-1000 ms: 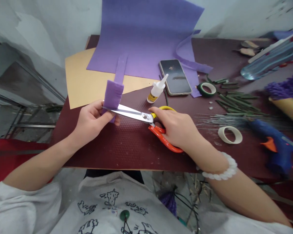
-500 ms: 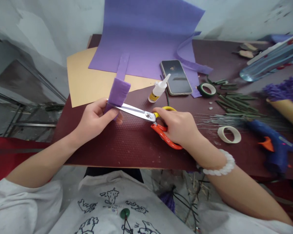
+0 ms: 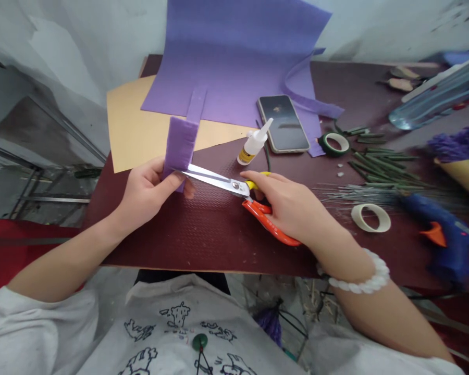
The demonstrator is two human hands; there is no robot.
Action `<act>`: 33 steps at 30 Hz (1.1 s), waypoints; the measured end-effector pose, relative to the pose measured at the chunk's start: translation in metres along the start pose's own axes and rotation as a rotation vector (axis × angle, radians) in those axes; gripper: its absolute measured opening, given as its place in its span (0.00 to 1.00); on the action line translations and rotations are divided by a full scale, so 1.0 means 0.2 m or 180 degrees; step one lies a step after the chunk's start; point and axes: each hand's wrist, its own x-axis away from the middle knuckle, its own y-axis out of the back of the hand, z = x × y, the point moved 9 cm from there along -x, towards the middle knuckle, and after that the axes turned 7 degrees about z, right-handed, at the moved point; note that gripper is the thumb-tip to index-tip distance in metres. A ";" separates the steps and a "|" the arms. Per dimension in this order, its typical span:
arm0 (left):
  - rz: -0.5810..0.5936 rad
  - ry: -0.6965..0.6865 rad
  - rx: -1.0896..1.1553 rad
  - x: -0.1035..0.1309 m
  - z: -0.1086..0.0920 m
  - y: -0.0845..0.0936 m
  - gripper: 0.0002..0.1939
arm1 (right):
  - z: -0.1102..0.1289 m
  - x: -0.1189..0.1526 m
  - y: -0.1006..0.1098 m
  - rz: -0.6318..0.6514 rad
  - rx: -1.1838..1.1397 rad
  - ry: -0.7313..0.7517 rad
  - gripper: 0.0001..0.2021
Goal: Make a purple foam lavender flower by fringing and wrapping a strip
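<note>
My left hand [image 3: 150, 185] pinches a purple foam strip [image 3: 180, 141] near its lower end, and the strip stands up above the fingers. Along its edge run fine slits. My right hand [image 3: 287, 200] grips scissors [image 3: 222, 182] with one yellow and one red-orange handle. Their blades are slightly parted and point left, with the tips at the strip's right edge just above my left thumb. Behind it, another narrow purple strip [image 3: 197, 104] lies on the paper. A white glue bottle [image 3: 252, 143] stands upright beyond the scissors.
A large purple sheet [image 3: 226, 62] leans at the back over a tan sheet [image 3: 128, 120]. Near it lies a phone [image 3: 284, 125]. To the right are green tape [image 3: 334, 144], green stems [image 3: 383, 164], thin wires [image 3: 347, 192], white tape [image 3: 371, 217] and a blue glue gun [image 3: 441, 229].
The purple strip has swung left and more upright in my left hand. The scissor handles have opened wider, and my right hand has shifted slightly right and down.
</note>
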 end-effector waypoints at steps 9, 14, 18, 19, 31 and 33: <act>0.0022 -0.0052 -0.0261 0.01 -0.02 -0.01 0.07 | -0.01 0.00 -0.01 -0.0318 0.0487 -0.0088 0.14; 0.0010 0.0034 -0.0252 0.01 -0.01 0.00 0.08 | -0.01 -0.01 0.00 -0.0439 0.0494 -0.0056 0.12; 0.0112 -0.0001 -0.0117 0.01 0.00 -0.01 0.08 | -0.01 -0.01 0.01 -0.0521 0.0494 -0.0009 0.11; 0.0136 -0.0020 -0.0088 0.00 0.00 -0.01 0.08 | 0.00 -0.01 0.01 -0.0550 0.0495 0.0004 0.11; 0.0018 0.0065 -0.0176 0.01 -0.01 0.00 0.09 | -0.02 -0.02 -0.01 -0.0522 0.0453 -0.0048 0.11; 0.0036 0.0059 -0.0150 0.01 0.00 0.00 0.08 | -0.02 -0.02 -0.01 -0.0471 0.0449 -0.0049 0.12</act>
